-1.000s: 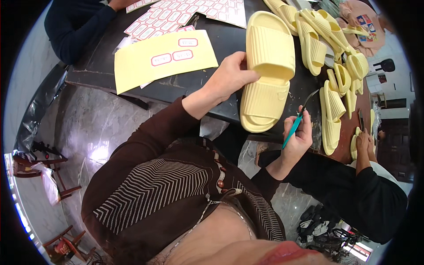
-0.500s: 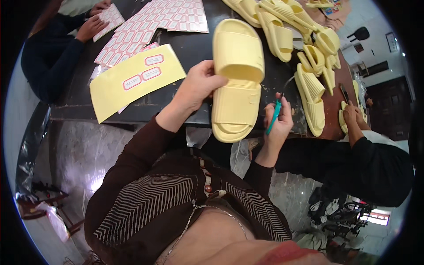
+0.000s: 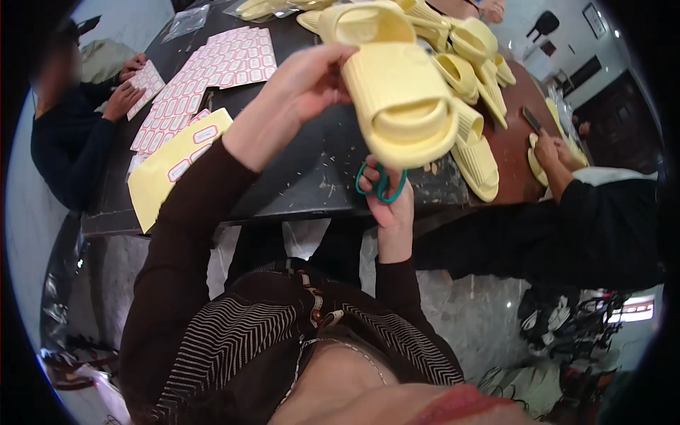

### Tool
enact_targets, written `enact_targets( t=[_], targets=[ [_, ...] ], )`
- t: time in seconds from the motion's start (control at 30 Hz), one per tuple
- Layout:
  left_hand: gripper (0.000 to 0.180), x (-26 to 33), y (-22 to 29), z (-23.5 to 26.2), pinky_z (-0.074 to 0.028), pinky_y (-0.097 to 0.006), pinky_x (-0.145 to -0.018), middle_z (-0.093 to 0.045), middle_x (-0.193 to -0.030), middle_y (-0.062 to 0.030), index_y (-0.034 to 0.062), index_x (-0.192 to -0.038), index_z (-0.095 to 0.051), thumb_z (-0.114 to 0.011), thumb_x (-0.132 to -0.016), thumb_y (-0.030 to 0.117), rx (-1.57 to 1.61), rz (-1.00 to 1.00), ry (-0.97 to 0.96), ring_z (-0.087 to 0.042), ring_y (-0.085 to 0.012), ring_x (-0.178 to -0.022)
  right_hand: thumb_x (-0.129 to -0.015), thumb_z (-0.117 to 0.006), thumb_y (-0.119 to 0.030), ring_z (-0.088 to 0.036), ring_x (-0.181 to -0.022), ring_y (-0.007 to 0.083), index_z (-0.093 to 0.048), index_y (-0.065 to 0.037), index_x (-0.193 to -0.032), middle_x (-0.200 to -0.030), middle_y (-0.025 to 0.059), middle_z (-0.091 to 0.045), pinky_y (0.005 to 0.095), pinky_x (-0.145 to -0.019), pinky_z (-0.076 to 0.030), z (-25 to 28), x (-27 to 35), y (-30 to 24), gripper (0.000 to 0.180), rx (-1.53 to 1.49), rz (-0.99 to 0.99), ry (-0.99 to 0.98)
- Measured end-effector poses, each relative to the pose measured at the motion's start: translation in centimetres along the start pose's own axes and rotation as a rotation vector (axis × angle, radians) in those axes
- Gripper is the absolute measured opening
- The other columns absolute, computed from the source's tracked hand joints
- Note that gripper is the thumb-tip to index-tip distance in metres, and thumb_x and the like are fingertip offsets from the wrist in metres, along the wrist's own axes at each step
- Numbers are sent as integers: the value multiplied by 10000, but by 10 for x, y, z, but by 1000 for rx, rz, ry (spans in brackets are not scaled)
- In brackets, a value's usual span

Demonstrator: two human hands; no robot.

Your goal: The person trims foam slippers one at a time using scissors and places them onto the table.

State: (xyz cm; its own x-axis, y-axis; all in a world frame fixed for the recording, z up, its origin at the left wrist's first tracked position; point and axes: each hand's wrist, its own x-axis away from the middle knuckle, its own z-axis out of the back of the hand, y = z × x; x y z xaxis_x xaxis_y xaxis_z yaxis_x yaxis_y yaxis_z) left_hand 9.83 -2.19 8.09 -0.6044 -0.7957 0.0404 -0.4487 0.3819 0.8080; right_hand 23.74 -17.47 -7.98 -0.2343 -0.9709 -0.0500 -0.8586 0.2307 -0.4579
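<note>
Two hands, yellow slipper [image 3: 398,99], green scissors [image 3: 381,185], red-bordered label sheets [image 3: 212,74]

Red-and-white label sheets [image 3: 212,78] on dark table [image 3: 312,177] — yellow-backed sheet [image 3: 173,166] nearer.

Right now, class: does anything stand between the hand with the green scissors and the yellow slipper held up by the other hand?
Nothing visible does. The right hand with the green scissors sits directly beneath the yellow slipper, which the left hand holds above the dark table.
</note>
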Motion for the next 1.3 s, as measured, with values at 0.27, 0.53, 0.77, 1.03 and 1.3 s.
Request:
enact_targets(
  t=[0.27, 0.53, 0.77, 1.03, 1.3],
  targets=[
    [201, -140, -74, -100, -579, -349, -740, -673, -886, -111, -12, -1021, -622, -633, -897, 146, -484, -288, -330, -678, -226, -821, -930, -666, -247, -535, -756, 161, -498, -63, -1280, -951, 77, -604, 322, -634, -431, -18, -5, 7, 430, 2, -26, 52],
    [221, -205, -172, -205, -530, -403, -625, -710, -877, -73, 86, -826, -732, -800, -686, 243, -1650, -1138, -509, -692, -252, -830, -904, -697, -206, -543, -789, 178, -569, -98, -1142, -985, 99, -611, 355, -642, -461, 3, 1, 2, 292, -116, -19, 74],
    [370, -220, -209, -254, -546, -415, -607, -734, -977, -41, 94, -1015, -744, -796, -751, 349, -2220, -586, -707, -710, -244, -833, -906, -698, -235, -560, -797, 163, -592, -99, -1079, -974, 81, -622, 343, -655, -451, 1, 11, -5, 245, -2, 60, 301],
    [376, -177, -148, -175, -537, -362, -603, -710, -922, -112, 43, -1082, -685, -699, -828, 320, -1221, -68, -560, -706, -228, -797, -933, -664, -251, -542, -803, 148, -542, -91, -1249, -988, 70, -610, 323, -663, -439, 7, 0, -9, 374, -91, -28, 27],
    [387, -14, -23, -50, -523, -286, -636, -670, -934, -81, -11, -1143, -629, -665, -854, 244, -1150, -121, -587, -632, -142, -762, -929, -672, -267, -528, -769, 141, -491, -89, -1311, -974, 70, -588, 314, -648, -431, -4, 3, -2, 459, -64, -27, 0]
  ],
)
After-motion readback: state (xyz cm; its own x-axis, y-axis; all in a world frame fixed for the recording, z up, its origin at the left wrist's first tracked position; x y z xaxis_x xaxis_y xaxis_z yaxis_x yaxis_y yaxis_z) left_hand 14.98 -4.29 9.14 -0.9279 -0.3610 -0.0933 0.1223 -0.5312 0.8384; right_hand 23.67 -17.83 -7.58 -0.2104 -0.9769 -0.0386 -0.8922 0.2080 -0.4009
